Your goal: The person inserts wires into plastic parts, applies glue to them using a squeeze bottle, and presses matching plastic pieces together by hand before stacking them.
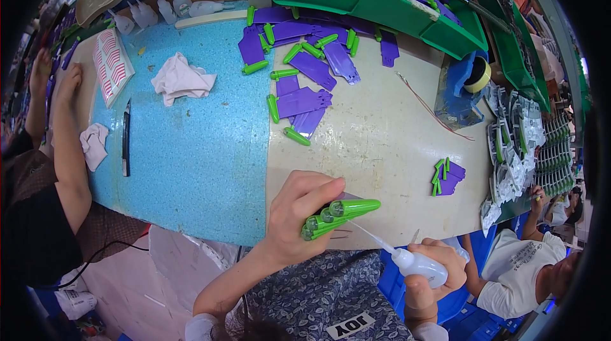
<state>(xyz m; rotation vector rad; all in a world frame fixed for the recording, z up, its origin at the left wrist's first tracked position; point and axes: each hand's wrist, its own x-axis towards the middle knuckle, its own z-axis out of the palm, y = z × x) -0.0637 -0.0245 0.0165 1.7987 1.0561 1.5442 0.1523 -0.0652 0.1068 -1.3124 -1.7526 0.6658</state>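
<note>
Several purple plastic pieces with green tube-shaped ends [336, 213] are stacked in my left hand [293, 217], its fingers wrapped round them and the green ends side by side. My right hand [439, 268] is closed on a small white glue bottle [417, 267] with a long thin nozzle. The nozzle tip reaches the green ends; whether it touches them I cannot tell. More purple pieces with green ends [302, 100] lie in a loose heap further back on the table. A smaller group of purple and green pieces [450, 177] lies to the right.
Green bins [375, 7] line the back, one filled with purple pieces. Several white bottles [163, 10] stand at back left. A black-handled knife [126, 140] and white cloths [181, 80] lie on the blue mat [203, 169]. Co-workers sit left [70, 150] and right [519, 271].
</note>
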